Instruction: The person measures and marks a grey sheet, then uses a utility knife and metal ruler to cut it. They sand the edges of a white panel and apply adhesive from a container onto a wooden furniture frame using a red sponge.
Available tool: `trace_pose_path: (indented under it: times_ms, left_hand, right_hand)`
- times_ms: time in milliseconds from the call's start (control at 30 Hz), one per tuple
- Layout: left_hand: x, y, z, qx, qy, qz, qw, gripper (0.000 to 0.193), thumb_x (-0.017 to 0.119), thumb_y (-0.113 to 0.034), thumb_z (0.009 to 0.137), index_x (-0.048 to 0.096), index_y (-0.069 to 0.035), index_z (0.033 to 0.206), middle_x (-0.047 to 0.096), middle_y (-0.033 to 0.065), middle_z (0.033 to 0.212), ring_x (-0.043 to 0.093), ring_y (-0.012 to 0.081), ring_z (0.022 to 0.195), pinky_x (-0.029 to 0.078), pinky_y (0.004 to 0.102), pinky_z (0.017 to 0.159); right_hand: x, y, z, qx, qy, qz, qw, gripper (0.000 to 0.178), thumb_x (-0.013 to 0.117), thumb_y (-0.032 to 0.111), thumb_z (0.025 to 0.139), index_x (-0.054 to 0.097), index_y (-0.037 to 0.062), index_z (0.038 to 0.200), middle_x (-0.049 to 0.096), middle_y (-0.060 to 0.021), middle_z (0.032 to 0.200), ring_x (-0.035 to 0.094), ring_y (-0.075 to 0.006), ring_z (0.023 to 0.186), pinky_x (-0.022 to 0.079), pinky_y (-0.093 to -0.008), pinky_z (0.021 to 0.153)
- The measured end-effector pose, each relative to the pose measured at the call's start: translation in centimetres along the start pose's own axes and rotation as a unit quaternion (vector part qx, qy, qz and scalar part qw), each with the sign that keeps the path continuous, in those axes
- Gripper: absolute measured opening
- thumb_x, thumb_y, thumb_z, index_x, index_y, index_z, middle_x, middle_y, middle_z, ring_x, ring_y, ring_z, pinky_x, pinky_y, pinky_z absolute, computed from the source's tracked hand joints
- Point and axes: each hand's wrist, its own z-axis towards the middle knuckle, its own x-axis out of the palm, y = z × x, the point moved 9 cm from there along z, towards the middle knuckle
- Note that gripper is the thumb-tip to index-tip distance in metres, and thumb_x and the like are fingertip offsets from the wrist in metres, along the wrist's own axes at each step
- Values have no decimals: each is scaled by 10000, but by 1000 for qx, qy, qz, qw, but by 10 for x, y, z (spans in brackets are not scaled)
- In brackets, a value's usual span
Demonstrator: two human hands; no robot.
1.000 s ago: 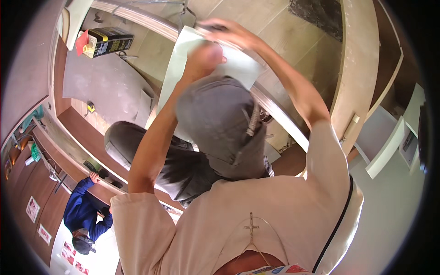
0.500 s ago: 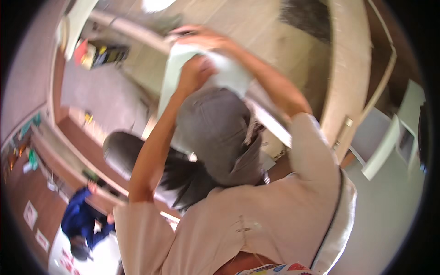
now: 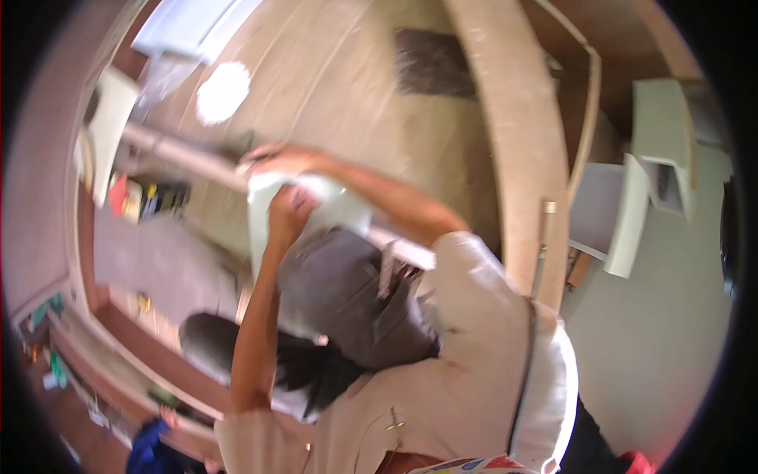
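Observation:
A pale greenish-white board (image 3: pixel 351 212) lies in front of my bent knee, across a wooden rail. My left hand (image 3: pixel 290 208) is closed over its top face, with the fingers curled in. Whatever it may hold is hidden. At the board's far left corner, my right hand (image 3: pixel 283 161) is bent around the edge. Something dark shows under its fingers, too blurred to name. Both hands are close together, and my grey-trousered knee (image 3: pixel 335 284) is right beside the board.
A long wooden beam (image 3: pixel 517 134) curves along the right, with pale cabinet parts (image 3: pixel 628 217) beyond it. At the left stands a box of yellow and black items (image 3: pixel 162 197). A white round patch (image 3: pixel 223 93) and a dark mat (image 3: pixel 434 63) lie on the wooden floor. Another person's blue sleeve (image 3: pixel 154 450) shows lower left.
The view has shifted, so the board and both hands appear lower and further left. Against the board, my hands stay in about the same places. Less of the other person shows.

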Motion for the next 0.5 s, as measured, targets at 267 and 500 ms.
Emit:
trace_pose_path:
  times_ms: [267,500]
  left_hand:
    - [-19,2,-5,-58,17,-28,998,211,772,-187,716,662,-33,809,601,100,739,576,223,681,461,351,632]
    - [-15,0,-9,-26,-25,-25,999,186,736,-172,729,647,-29,807,628,141,793,622,289,748,496,402,687]
  right_hand:
    - [-75,-100,-233,326,-36,-98,940,748,650,607,835,544,100,1375,524,-149,1399,462,-276,1324,363,-388,1100]
    - [-75,-31,-180,215,-138,-14,967,653,647,560,870,591,83,1312,611,-128,1280,543,-251,1206,413,-380,1038]
